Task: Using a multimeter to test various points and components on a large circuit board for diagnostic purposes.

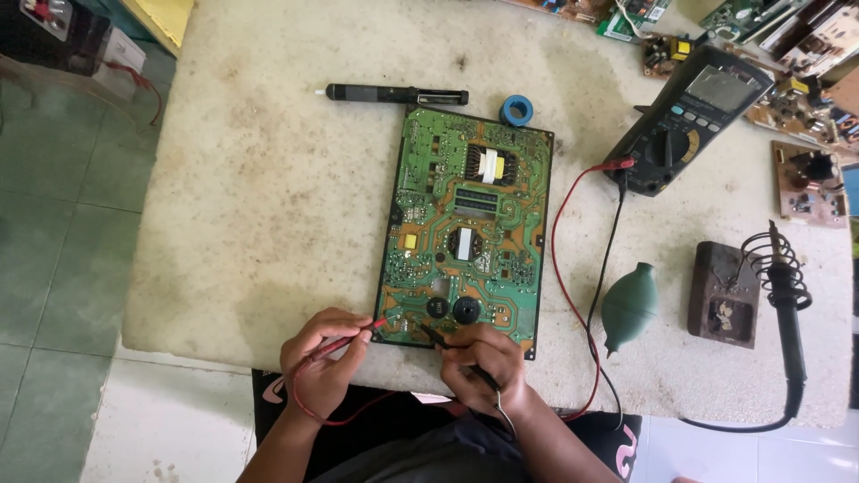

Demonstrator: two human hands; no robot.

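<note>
Grips clenched pen-style: left hand (324,358) pinches red probe (351,336), right hand (486,365) pinches black probe (440,340). Both tips rest on near edge of green circuit board (465,224), lying flat mid-table (268,197). Judgement: keep tips steady on separate pads, no bridging neighbours; glance at multimeter (689,121) far right, leads slack.

- spare circuit boards (805,54): running off the top right edge.
- black probe (456,353): shaft partly disappearing under the right hand (483,362).
- multimeter (689,116) screen: glaring, reading too small to tell.
- person's forearms: getting cut off by the bottom edge.
</note>
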